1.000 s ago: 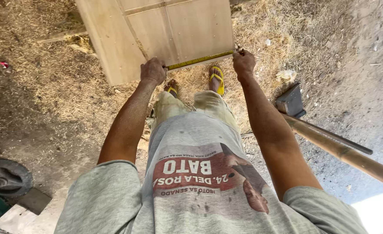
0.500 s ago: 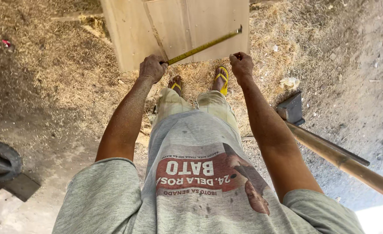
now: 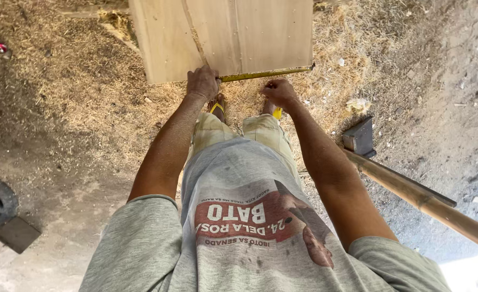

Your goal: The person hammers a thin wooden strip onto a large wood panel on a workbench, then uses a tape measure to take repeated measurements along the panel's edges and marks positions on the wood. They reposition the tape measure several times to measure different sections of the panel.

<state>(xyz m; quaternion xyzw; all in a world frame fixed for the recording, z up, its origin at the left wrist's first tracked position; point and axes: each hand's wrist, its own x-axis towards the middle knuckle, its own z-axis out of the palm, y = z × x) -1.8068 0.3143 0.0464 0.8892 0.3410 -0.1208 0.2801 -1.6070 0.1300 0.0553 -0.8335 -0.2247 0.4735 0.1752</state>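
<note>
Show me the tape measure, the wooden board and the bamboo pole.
tape measure (image 3: 266,73), head view, middle of the yellow blade along the board's near edge
wooden board (image 3: 260,32), head view, its bare flat face
bamboo pole (image 3: 412,196), head view, mid-length of the shaft

I am looking down at my left hand (image 3: 202,82) gripping the near edge of a pale, flat wooden board (image 3: 222,35), pinning one end of a yellow measuring tape (image 3: 265,73) that is running along that edge to the board's right corner. My right hand (image 3: 278,92) is hovering just below the tape, fingers curled. A bamboo pole (image 3: 417,197) is lying to my right on the sawdust-strewn ground (image 3: 60,92).
</note>
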